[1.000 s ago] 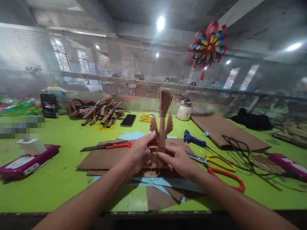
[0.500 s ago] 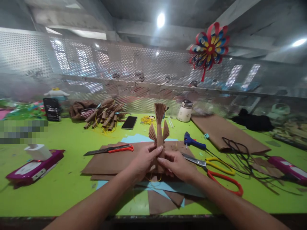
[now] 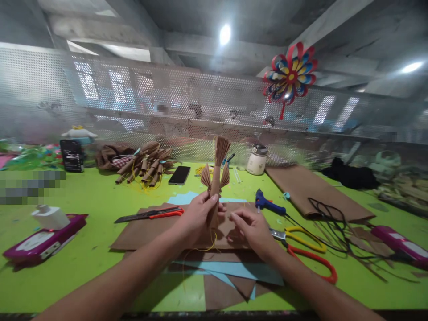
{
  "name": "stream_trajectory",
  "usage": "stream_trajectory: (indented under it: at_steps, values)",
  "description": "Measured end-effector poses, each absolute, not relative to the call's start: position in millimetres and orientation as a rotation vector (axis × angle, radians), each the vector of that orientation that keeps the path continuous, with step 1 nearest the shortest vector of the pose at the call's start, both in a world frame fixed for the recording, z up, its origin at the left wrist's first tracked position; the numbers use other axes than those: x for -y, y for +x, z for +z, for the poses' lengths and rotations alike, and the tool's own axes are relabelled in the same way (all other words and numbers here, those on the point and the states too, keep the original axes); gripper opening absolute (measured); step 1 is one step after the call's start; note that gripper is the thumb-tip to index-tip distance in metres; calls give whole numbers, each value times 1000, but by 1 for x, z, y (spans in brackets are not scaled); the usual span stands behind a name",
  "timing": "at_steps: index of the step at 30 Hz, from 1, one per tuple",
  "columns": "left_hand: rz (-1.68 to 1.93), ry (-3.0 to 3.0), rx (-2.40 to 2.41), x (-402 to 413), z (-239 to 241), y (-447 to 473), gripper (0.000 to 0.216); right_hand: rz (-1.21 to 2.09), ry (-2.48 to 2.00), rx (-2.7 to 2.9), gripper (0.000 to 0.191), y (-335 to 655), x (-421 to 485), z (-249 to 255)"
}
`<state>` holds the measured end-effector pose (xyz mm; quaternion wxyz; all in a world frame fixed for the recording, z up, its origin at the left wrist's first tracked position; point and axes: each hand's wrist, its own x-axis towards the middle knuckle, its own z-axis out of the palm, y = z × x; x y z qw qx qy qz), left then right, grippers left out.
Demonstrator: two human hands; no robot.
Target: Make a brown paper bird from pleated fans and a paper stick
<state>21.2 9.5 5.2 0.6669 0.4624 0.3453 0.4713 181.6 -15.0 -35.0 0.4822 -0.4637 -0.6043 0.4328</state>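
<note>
One hand only is gripping now: my left hand (image 3: 197,215) is closing around the stem of the paper bird (image 3: 216,169), holding it upright above the brown sheets (image 3: 150,227), while my right hand (image 3: 251,227) is coming off, hovering just beside it, fingers curled; whether they are pinching anything, I cannot tell

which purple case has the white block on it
The left purple case: a white block sits on it. The right purple case carries no block.
</note>
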Motion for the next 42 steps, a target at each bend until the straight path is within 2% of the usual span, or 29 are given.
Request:
stream_trajectory:
  at_steps: [9,23,28,32,34,38,42]
  values:
    - [1046,1063,-819,-12,-14,25,22,628,-1197,1678,26,191,5,-48]
    - [988,1058,-741,-3,-27,28,24,453,-1203,1783,25,203,7,-40]
    - [989,1052,-743,-3,-22,25,22,387,-1119,1831,18,199,9,-44]
    - [952,1058,-774,-3,-17,23,32,274,-1013,1835,10,198,9,-40]
    - [961,1082,-785,-4,-16,23,35,154,-974,1805,13,201,8,-34]
    - [949,1116,-805,-4,-20,23,34,-81,-987,1737,32,207,3,-16]
    - [895,1125,-793,-2,-21,23,34,-198,-1048,1785,35,209,0,-3]
